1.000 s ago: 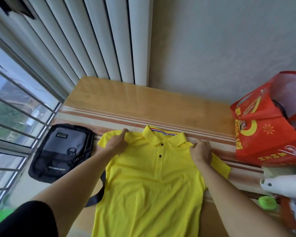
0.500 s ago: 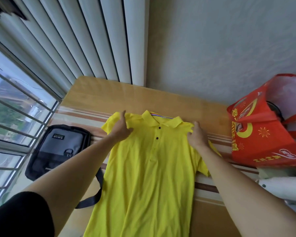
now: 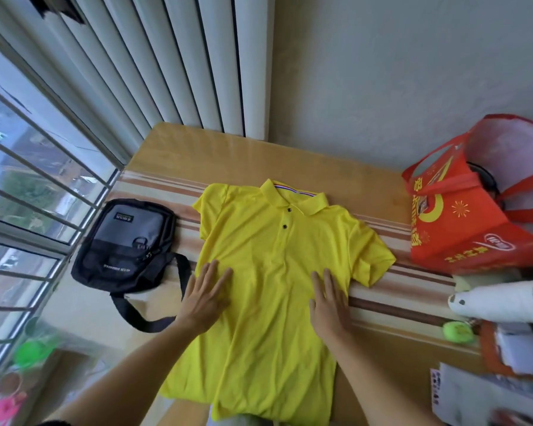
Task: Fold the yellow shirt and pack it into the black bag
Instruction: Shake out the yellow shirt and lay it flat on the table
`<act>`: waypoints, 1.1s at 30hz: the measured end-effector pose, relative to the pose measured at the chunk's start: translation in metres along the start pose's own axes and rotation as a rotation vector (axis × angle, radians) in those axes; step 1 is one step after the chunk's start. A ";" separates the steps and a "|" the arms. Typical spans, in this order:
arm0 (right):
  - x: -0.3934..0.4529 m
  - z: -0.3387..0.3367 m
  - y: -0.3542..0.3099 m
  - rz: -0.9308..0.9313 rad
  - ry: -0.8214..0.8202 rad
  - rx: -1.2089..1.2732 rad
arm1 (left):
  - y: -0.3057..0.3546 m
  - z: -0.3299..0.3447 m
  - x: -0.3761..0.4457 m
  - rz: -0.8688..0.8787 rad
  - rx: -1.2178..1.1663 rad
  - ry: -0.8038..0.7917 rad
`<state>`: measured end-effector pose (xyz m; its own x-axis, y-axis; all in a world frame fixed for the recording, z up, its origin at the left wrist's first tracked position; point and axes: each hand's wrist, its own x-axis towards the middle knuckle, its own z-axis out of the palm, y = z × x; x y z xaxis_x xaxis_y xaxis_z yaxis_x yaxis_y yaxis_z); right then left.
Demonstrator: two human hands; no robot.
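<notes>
The yellow polo shirt [image 3: 274, 272] lies face up and unfolded on the wooden bench [image 3: 234, 155], its collar toward the wall and its hem hanging over the near edge. Both short sleeves are spread out to the sides, and two dark buttons show on the placket. The left hand [image 3: 205, 298] rests flat on the shirt's left side at about waist height, fingers straight and slightly fanned, pressing the cloth down. The right hand [image 3: 330, 302] lies flat in the same way on the shirt's right side, fingers straight and close together, gripping nothing. The black bag [image 3: 125, 245], a small shoulder bag with a grey front panel, lies on the bench just beside the shirt's left edge, near the window [image 3: 28, 186]; its strap [image 3: 154, 309] loops along the bench toward the left forearm. A red shopping bag [image 3: 474, 216] stands open at the right end of the bench, well apart from the shirt. A striped cloth [image 3: 394, 299] covers the bench under the shirt. A white roll [image 3: 502, 301] and a green ball [image 3: 457, 332] sit near the right edge.
</notes>
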<state>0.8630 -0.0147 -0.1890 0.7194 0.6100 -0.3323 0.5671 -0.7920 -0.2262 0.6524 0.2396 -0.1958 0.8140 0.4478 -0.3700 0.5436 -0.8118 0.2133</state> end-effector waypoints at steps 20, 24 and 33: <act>-0.124 0.050 0.011 0.375 0.016 0.296 | -0.013 -0.006 -0.133 -0.310 0.242 0.016; -0.132 0.050 0.021 0.551 0.050 0.313 | -0.012 -0.010 -0.123 -0.383 0.248 -0.046; -0.139 0.033 0.031 0.649 0.217 0.314 | -0.021 -0.026 -0.113 -0.392 0.404 -0.086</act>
<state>0.7674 -0.1253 -0.1804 0.9514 -0.0165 -0.3076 -0.1157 -0.9445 -0.3073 0.5540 0.2161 -0.1346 0.5382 0.7263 -0.4276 0.6665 -0.6773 -0.3115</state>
